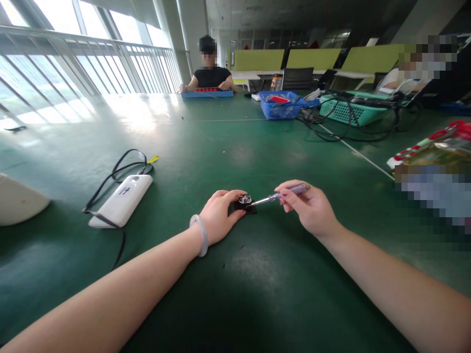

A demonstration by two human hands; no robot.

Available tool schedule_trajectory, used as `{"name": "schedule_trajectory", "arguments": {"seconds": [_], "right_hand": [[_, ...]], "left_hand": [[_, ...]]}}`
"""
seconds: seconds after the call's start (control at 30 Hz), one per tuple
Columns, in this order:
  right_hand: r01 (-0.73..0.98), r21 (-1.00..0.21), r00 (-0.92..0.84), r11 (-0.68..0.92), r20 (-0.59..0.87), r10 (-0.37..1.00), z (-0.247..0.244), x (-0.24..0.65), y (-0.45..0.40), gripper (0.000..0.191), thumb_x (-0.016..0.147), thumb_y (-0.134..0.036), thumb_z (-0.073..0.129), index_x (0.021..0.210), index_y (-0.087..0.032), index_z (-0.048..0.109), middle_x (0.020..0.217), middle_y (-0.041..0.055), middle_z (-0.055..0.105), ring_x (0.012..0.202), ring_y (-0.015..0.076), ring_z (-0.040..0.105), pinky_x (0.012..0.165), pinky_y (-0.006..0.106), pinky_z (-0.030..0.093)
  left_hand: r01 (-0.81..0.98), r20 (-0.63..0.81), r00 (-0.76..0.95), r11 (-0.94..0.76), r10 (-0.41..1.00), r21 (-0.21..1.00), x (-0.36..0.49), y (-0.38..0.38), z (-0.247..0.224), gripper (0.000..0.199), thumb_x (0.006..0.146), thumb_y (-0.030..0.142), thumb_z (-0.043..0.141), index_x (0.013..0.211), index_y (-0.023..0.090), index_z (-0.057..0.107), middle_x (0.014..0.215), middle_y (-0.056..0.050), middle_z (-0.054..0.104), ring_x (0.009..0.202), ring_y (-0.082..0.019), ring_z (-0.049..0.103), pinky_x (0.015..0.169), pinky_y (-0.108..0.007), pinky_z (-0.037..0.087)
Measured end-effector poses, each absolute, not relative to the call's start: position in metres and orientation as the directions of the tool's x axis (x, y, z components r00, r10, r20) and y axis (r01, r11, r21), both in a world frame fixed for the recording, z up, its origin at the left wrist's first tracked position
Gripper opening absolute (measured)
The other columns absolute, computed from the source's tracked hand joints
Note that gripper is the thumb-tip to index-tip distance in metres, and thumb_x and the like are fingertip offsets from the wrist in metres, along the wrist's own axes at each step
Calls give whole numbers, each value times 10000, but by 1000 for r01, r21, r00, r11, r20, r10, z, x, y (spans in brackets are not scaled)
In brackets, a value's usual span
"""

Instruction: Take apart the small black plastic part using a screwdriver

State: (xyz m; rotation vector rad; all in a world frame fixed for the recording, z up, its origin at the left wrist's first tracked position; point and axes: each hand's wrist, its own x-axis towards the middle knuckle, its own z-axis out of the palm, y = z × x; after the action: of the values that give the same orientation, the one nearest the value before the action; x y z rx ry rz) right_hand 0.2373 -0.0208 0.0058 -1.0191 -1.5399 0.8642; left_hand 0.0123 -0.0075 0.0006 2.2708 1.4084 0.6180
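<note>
Steadying the small black piece (250, 209) well matters most: the left hand (217, 215) grips it with thumb and fingers on the bench (243, 142), toward the near edge, around the middle. The fingers are best kept clear of the tip's path. The right hand (316, 211) is closed around a screwdriver (275, 197), which slants in from the right; whether its tip touches the piece is too small to tell. A more upright shaft, in line with any slot, would slip less; pressure should be light and even.

Counted near to far: two working hands, one black piece, one screwdriver, one white device (123, 201) toward the left edge, two baskets, blue (281, 112) and green (353, 115), toward the far right corner, one blue tray (208, 94) and one person (211, 76) at the far edge.
</note>
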Motion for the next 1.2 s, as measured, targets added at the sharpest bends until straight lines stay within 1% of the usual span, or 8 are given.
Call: {"name": "schedule_trajectory", "arguments": {"seconds": [0.07, 0.2, 0.3, 0.4, 0.53, 0.77, 0.93, 1.2], "right_hand": [[35, -958, -53, 284, 282, 958, 1, 237, -15, 223, 811, -397, 647, 843, -177, 658, 604, -13, 583, 502, 114, 538, 468, 259, 452], [-172, -979, -14, 110, 114, 993, -4, 238, -6, 257, 746, -406, 706, 816, -164, 657, 587, -19, 589, 479, 107, 545, 445, 249, 442], [-262, -965, 0, -7, -7, 1000, -6, 239, -2, 252, 716, -377, 729, 813, -156, 654, 596, -16, 595, 486, 103, 547, 437, 237, 439], [-282, -958, -9, -51, -50, 999, -7, 241, 0, 242, 720, -361, 725, 808, -149, 651, 596, -11, 591, 495, 103, 547, 441, 237, 447], [-286, -957, -12, -58, -56, 998, -6, 242, 1, 239, 733, -366, 717, 803, -147, 648, 593, -11, 581, 492, 99, 534, 438, 234, 444], [-324, -945, 13, -52, -60, 998, -6, 243, 1, 216, 755, -360, 692, 733, -153, 631, 507, -27, 523, 426, 84, 462, 391, 217, 375], [-307, -951, -7, -49, -49, 999, -5, 242, -1, 223, 751, -370, 689, 735, -157, 624, 510, -24, 528, 428, 90, 472, 396, 224, 380], [-235, -963, -38, 133, 146, 989, -1, 240, -9, 214, 767, -401, 670, 779, -189, 638, 561, -22, 574, 476, 117, 523, 440, 253, 416]], "left_hand": [[726, 164, 398, -419, 903, 546, 12, -8, 0, 406, 819, 244, 634, 1218, 240, 564, 1111, -40, 668, 1124, -235, 538, 990, -390, 446], [723, 163, 405, -424, 900, 545, 11, -7, -1, 410, 825, 254, 629, 1229, 236, 562, 1105, -45, 669, 1114, -230, 542, 985, -383, 449], [725, 165, 405, -425, 899, 541, 11, -7, -1, 396, 826, 258, 627, 1218, 237, 574, 1104, -49, 664, 1110, -229, 544, 986, -380, 449], [726, 167, 403, -425, 900, 540, 11, -7, -1, 372, 828, 272, 627, 1197, 243, 593, 1102, -52, 652, 1108, -229, 544, 982, -378, 452], [713, 162, 424, -439, 891, 547, 11, -8, 0, 352, 825, 278, 633, 1175, 254, 612, 1108, -52, 641, 1110, -230, 539, 981, -380, 449], [603, 133, 606, -562, 784, 566, 9, -10, 1, 375, 807, 269, 668, 1176, 292, 611, 1147, -28, 634, 1123, -213, 537, 1026, -375, 406], [586, 98, 654, -585, 750, 560, 10, -13, 4, 405, 799, 258, 683, 1192, 306, 598, 1155, -25, 635, 1153, -216, 520, 1037, -394, 390], [596, 112, 645, -589, 756, 545, 9, -12, 1, 371, 824, 309, 650, 1192, 284, 605, 1160, -48, 624, 1151, -227, 520, 1031, -389, 399]]}}
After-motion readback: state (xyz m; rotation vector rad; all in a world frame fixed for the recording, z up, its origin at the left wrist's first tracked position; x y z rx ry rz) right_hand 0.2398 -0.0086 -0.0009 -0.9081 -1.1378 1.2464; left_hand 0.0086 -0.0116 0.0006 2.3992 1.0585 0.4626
